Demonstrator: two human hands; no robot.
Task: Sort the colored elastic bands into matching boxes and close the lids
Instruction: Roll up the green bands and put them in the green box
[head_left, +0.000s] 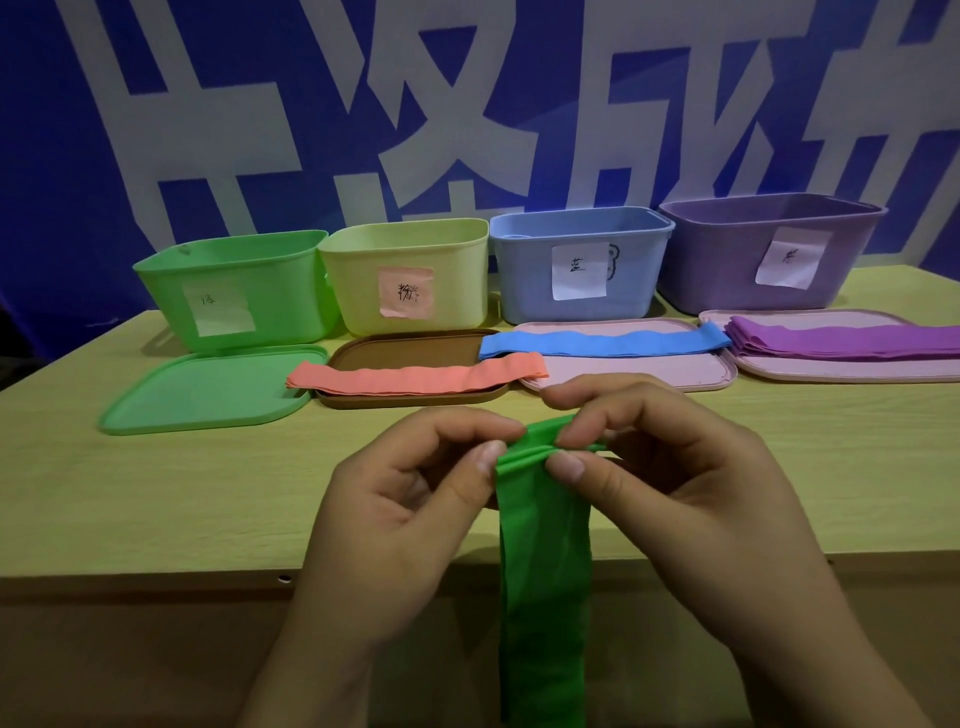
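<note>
Handwritten paper labels are showing on boxes: "蓝" on the blue box (579, 270), "粉" on the yellow box (408, 283); others illegible.

Matt plastic boxes (405, 275) w/ paper labels (579, 270); smooth rubbery green band (543, 545); wood-grain table (156, 493).

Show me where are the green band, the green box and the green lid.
green band (543, 519): head view, on the hanging strip below the fingers.
green box (260, 283): head view, on its front wall beside the label.
green lid (208, 387): head view, on its flat middle.
</note>
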